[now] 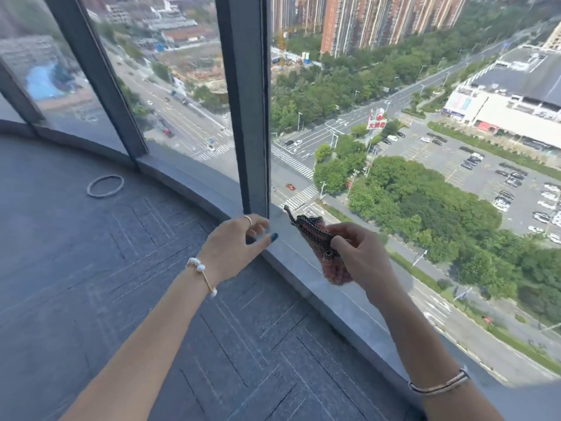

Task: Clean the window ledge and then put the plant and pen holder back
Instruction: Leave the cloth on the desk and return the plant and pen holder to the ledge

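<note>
A narrow grey stone window ledge (306, 268) curves along the base of the tall glass panes. My right hand (361, 256) grips a small pink cloth with a dark stitched border (315, 235), held bunched up just above the ledge. My left hand (236, 241) hovers to the left of the cloth near the foot of the dark window post (249, 117), fingers loosely curled and apart, with nothing in it. No plant or pen holder is in view.
Dark grey carpet tiles (151, 268) cover the floor on my side of the ledge. A thin pale ring (105, 185) lies on the carpet at the left. Glass panes and dark frame posts stand directly behind the ledge.
</note>
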A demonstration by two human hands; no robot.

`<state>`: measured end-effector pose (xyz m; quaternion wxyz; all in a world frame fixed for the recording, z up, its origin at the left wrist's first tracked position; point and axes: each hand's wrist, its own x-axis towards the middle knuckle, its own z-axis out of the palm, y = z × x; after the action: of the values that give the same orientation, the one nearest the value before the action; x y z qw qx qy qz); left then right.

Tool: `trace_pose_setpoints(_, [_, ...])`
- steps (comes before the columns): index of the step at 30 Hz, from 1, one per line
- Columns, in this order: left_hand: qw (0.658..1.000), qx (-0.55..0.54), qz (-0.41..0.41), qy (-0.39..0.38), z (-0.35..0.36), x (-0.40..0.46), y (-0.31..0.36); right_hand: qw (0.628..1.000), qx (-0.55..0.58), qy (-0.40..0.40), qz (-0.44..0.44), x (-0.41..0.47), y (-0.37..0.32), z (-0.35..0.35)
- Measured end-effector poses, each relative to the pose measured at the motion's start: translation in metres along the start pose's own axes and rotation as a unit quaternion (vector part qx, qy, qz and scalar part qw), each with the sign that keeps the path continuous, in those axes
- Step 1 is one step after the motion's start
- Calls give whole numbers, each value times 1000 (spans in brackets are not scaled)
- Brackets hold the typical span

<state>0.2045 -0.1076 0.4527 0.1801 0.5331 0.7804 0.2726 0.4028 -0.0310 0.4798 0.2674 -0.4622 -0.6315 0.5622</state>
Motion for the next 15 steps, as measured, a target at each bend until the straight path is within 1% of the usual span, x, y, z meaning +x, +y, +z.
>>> trace_pose_setpoints(4, [994,-16,-64,84,-32,-35,-62,995,-8,-88,-44,12,-2,71])
trace_pose_setpoints(8, [975,-20,-156,158,-64,-104,-137,981,-33,-171,-81,9,7,163])
trace_pose_setpoints(11, [954,2,-212,212,-32,-146,-216,964,-56,-226,-128,27,69,241])
trace_pose_setpoints(15, [915,26,-300,268,-17,-203,-272,931,-68,-323,-154,37,104,319])
